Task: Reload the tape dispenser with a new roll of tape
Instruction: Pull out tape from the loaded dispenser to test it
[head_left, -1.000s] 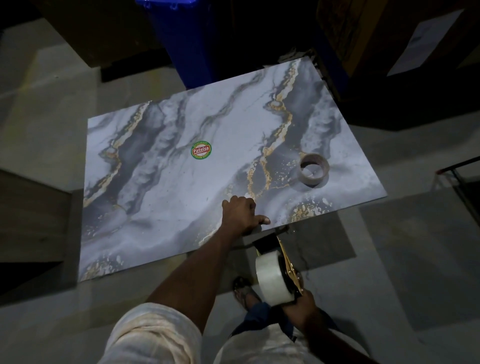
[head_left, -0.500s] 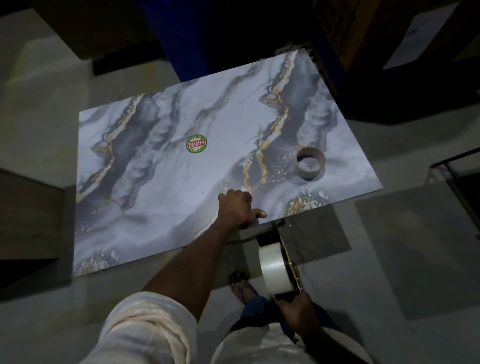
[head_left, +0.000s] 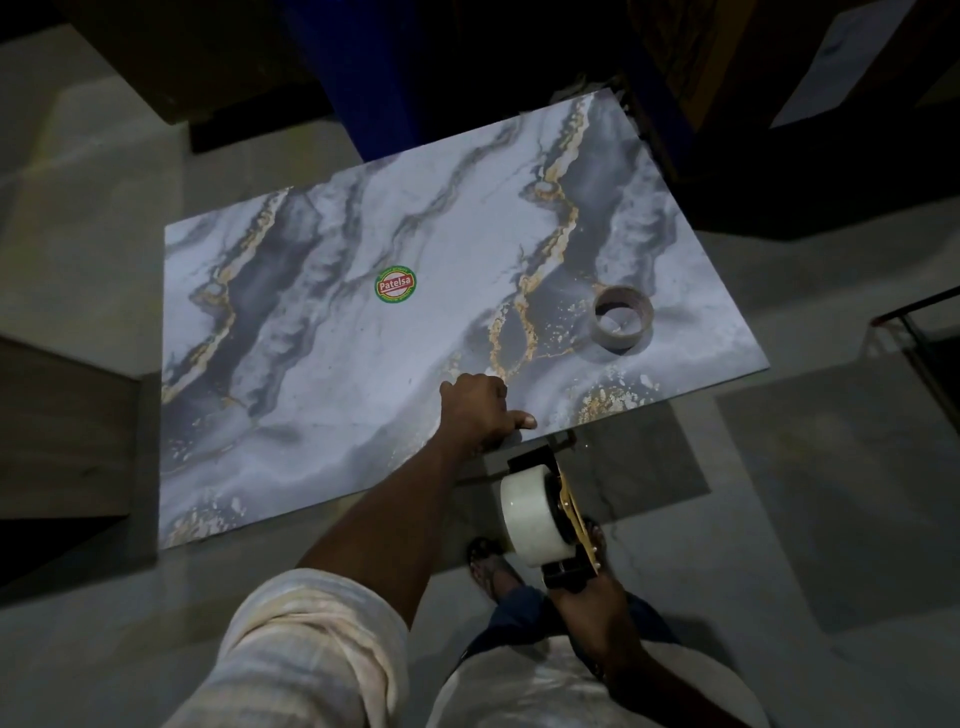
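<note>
My right hand (head_left: 592, 608) grips the handle of a black and gold tape dispenser (head_left: 570, 501) just below the table's near edge. A full white roll of tape (head_left: 530, 512) sits on the dispenser's hub. Its front end points up at the table edge. My left hand (head_left: 480, 410) rests on the marbled table top (head_left: 311, 415) right at that edge, fingers curled and thumb stretched to the right; I see nothing held in it. An empty brown cardboard tape core (head_left: 622, 318) stands on the table at the right.
A round green and red sticker (head_left: 395, 284) sits mid-table. A blue bin (head_left: 363, 78) and dark furniture stand behind the table. The floor is pale tile, and my sandaled foot (head_left: 488, 566) shows under the dispenser.
The dispenser has shifted slightly lower and away from the table edge in my right hand. My left hand stays at the same spot on the edge.
</note>
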